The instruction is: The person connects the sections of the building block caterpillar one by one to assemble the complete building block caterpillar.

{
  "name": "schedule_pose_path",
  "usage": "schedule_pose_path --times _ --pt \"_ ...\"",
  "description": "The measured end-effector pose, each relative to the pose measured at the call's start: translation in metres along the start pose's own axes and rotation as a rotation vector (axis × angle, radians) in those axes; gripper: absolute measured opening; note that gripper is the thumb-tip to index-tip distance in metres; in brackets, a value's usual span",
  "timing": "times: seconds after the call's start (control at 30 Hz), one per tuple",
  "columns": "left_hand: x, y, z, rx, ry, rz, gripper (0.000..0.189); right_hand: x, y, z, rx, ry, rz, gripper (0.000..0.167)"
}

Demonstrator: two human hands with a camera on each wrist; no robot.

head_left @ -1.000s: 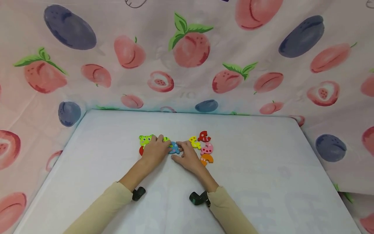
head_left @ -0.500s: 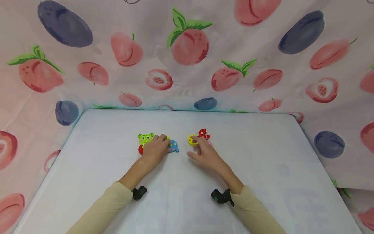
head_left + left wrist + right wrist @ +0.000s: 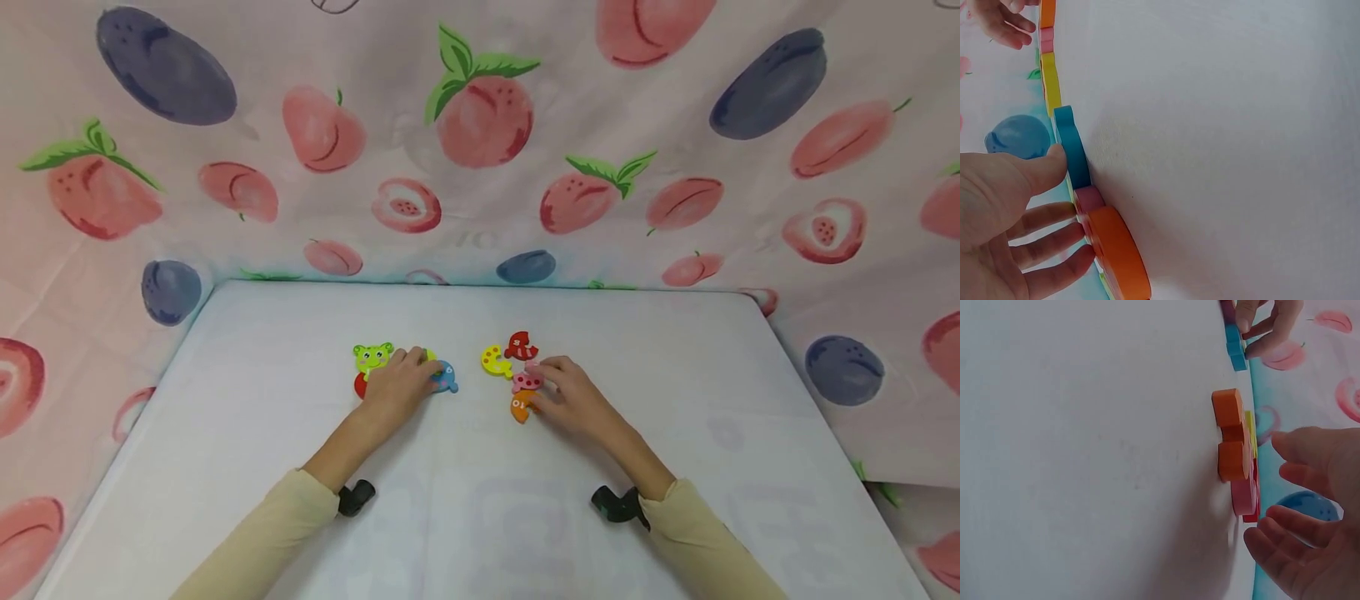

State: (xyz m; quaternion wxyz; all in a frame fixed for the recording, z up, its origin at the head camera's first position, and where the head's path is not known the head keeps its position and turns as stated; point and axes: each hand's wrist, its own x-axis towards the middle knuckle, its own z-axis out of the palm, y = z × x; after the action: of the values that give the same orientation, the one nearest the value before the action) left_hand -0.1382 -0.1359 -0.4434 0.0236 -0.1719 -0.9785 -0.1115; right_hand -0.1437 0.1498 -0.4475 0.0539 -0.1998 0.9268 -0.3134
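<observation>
left hand [image 3: 399, 383] on blue piece [image 3: 447, 379], likely steadying | right hand [image 3: 577, 402] at pink piece [image 3: 527, 382] | fingers apart, both | toward worktop [image 3: 225, 467] far edge

Right fingers [image 3: 1304, 526] near orange piece [image 3: 1232, 460] (pink piece [image 3: 1244, 500] beyond)

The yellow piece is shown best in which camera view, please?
The head view: the yellow piece shows its spotted face uncovered. The left wrist view gives just its edge; the right wrist view, a sliver behind the orange piece.
</observation>
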Motion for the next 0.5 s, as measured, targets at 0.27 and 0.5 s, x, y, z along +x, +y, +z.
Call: schedule_pose_path --times 0.27,0.5 --pt "0.0002 -0.0021 0.0004 0.007 -0.012 0.000 0.032 0.0028 0.0024 -0.0009 -0.014 0.027 -0.023 0.037" --pt "0.0019 -0.0013 0.0006 0.009 -0.022 0.000 0.034 0.0029 0.0031 -0.0017 -0.034 0.043 -0.049 0.032"
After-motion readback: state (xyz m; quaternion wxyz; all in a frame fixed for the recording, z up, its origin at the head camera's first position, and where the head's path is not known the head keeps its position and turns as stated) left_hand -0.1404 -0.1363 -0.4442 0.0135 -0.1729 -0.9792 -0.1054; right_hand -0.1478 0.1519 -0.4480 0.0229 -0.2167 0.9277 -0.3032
